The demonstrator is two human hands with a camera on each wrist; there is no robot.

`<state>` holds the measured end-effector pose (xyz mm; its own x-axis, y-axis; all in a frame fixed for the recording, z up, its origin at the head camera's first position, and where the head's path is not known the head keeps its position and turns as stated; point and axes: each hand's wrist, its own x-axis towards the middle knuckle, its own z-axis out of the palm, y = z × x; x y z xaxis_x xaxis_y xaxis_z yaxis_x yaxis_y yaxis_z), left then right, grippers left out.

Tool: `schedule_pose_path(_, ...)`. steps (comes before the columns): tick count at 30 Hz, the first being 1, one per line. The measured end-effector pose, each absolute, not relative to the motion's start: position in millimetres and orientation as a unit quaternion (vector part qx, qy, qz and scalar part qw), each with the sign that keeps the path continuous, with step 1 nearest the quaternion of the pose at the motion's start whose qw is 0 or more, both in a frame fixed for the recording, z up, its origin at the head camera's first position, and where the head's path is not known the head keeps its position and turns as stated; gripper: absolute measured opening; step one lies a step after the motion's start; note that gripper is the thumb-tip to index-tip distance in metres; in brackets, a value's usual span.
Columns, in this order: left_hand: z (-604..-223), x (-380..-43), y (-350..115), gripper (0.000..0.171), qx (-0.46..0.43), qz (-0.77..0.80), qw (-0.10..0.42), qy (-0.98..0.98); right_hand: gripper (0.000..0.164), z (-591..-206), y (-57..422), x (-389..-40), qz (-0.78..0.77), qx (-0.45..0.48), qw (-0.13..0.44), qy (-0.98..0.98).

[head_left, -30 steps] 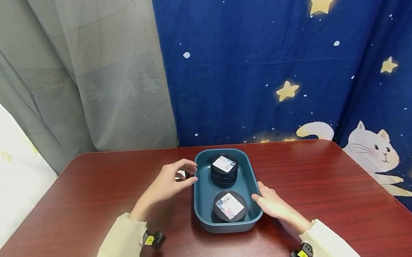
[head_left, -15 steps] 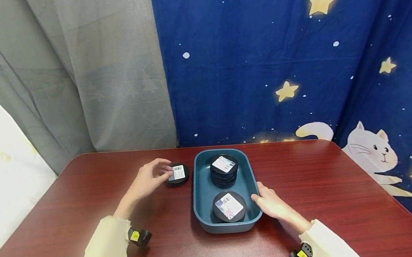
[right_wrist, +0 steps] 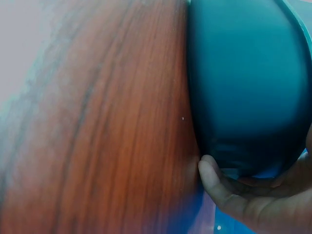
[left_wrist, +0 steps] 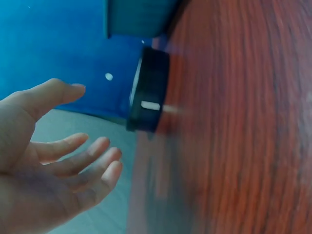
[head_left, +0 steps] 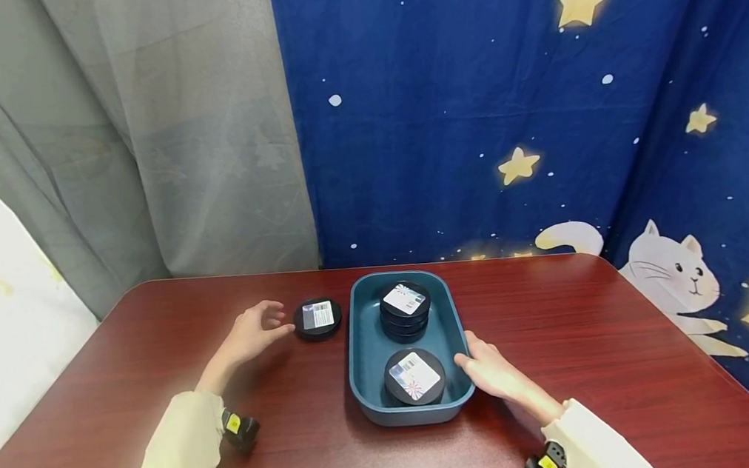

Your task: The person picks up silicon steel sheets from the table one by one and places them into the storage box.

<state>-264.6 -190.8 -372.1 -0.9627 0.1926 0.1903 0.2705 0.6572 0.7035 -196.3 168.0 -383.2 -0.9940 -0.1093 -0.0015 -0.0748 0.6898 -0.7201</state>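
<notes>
In the head view a round black flat tin-like disc [head_left: 318,318] with a white label lies on the table left of a blue plastic bin [head_left: 355,373]. My left hand [head_left: 251,335] is beside the disc with fingers loosely bent, holding nothing; the left wrist view shows a gap between the hand [left_wrist: 58,161] and the disc [left_wrist: 151,92]. My right hand [head_left: 493,368] grips the bin's right wall, thumb at the rim; fingers also show against the bin [right_wrist: 248,87] in the right wrist view. Inside the bin are a stack of black discs [head_left: 405,311] and another disc [head_left: 414,378].
Everything stands on a reddish-brown wooden table [head_left: 598,348]. Behind its far edge hang a grey curtain [head_left: 221,165] and a blue curtain [head_left: 420,148] with stars and a cat. A small black wrist camera [head_left: 241,428] sits on the left wrist.
My left hand has put the black disc down on the table, let it go, and drawn back to the left. My right hand stays on the bin.
</notes>
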Motion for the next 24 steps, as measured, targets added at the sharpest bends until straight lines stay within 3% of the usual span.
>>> schedule_pose_path(9,-380.7,-274.1,-189.1,0.088,-0.098,-0.306,-0.015,-0.947,0.036,-383.4,168.3,-196.0,-0.391,-0.050,0.023,0.919)
schedule_pose_path(24,-389.6,-287.6,-172.3,0.109,-0.106,-0.252,-0.047,-0.961,0.037,-381.0,167.6,-196.0,-0.370,-0.055,0.022,0.927)
